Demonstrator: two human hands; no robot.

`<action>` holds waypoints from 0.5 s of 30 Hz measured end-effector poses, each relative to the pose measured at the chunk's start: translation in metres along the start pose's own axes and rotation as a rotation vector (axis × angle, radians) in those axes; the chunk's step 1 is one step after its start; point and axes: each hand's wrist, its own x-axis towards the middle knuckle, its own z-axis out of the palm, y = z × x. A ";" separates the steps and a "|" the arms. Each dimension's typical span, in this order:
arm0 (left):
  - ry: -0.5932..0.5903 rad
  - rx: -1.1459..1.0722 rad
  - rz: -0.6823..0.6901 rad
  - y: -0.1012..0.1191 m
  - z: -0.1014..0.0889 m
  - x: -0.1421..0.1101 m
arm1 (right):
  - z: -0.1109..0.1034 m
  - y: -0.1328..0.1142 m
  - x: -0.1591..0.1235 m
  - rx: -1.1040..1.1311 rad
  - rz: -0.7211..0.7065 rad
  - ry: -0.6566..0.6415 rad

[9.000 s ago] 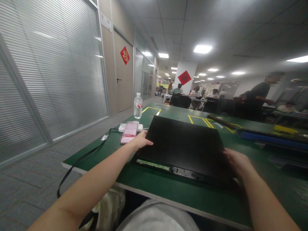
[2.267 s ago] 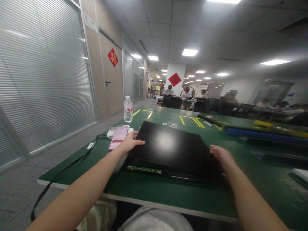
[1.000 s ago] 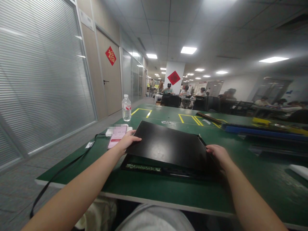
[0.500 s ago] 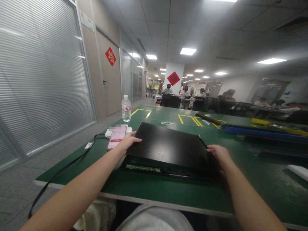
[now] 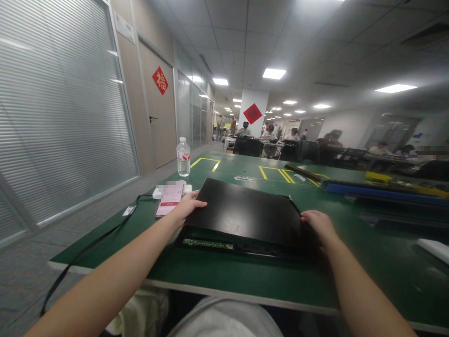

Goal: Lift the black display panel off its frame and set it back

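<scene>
A thin black screen panel (image 5: 242, 210) is held between my two hands over a black frame (image 5: 270, 252) on the green table (image 5: 210, 274). Along the frame's near side shows a strip of green circuit board (image 5: 207, 244). My left hand (image 5: 189, 207) is closed on the panel's left edge, thumb on the top face and the other fingers mostly hidden. At the right edge, my right hand (image 5: 317, 223) pinches the panel near its side. A gap shows between the panel's near edge and the frame. Most of the frame lies hidden underneath.
Left of the panel lie a phone (image 5: 170, 199) and a white device with a black cable (image 5: 87, 243). A water bottle (image 5: 183, 157) stands behind them. At right are a long blue bar (image 5: 379, 190) and a white object (image 5: 434, 249). People sit at far tables.
Earlier the panel lay down on the frame; its near edge has since come up, opening a gap. My right hand has closed on the right edge. Over the last second little has moved.
</scene>
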 end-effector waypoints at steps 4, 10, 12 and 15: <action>-0.008 -0.009 0.017 0.001 0.002 -0.002 | 0.000 0.001 0.002 -0.059 -0.019 -0.021; 0.006 0.021 0.023 0.002 0.002 -0.003 | 0.000 -0.005 0.000 -0.163 -0.051 -0.009; 0.001 0.018 0.023 0.001 0.002 -0.003 | 0.000 -0.007 -0.002 -0.189 -0.053 -0.004; 0.001 0.011 0.029 0.001 0.002 -0.003 | -0.001 -0.009 -0.004 -0.205 -0.054 -0.004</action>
